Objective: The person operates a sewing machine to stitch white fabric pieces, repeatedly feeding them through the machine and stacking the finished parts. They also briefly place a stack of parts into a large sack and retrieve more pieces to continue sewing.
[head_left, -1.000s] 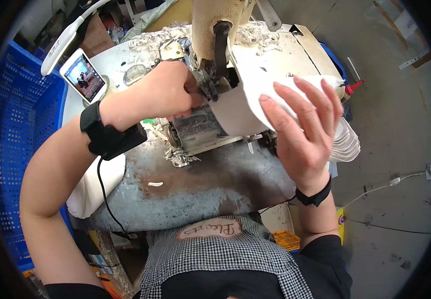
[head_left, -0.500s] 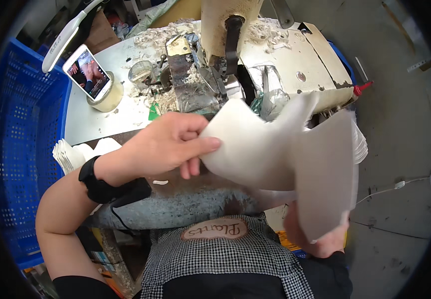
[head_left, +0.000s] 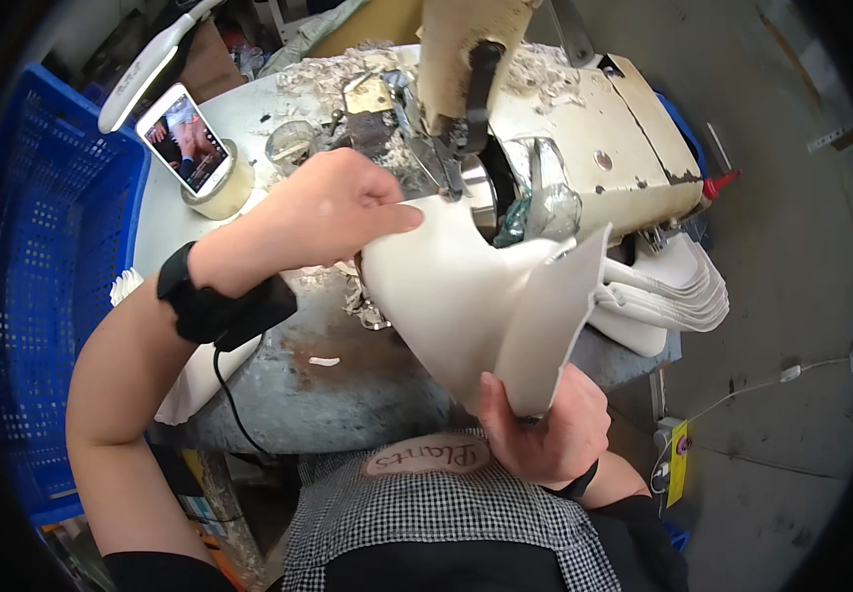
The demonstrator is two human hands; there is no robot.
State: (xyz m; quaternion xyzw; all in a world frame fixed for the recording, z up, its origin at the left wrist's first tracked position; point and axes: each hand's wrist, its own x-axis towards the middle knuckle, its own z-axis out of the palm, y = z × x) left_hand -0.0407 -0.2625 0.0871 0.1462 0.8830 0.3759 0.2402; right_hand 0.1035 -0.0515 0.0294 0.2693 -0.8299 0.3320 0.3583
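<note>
A white, curved, leather-like piece [head_left: 446, 286] is stretched between my two hands, its right end folded up into a flap. My left hand [head_left: 333, 212] is closed on its far left corner, close to the machine. With the thumb on the near face, my right hand [head_left: 550, 429] grips the lower right end; some of its fingers are hidden behind the piece. The far edge of the piece is at the shiny round part and metal foot of a worn cream-coloured machine [head_left: 466, 69], which looks like a leather skiver. Whether the edge touches the foot I cannot tell.
A stack of similar white pieces [head_left: 678, 286] lies to the right, with more white pieces [head_left: 204, 380] at the left under my forearm. Shavings [head_left: 337, 74] litter the table. A phone [head_left: 182, 138] leans on a round holder beside a lamp [head_left: 150, 69]; a blue crate [head_left: 61, 296] stands far left.
The white piece has swung left and up to the machine's foot. My left hand moved farther away from me, my right hand inward to the left. The right stack has come into fuller view.
</note>
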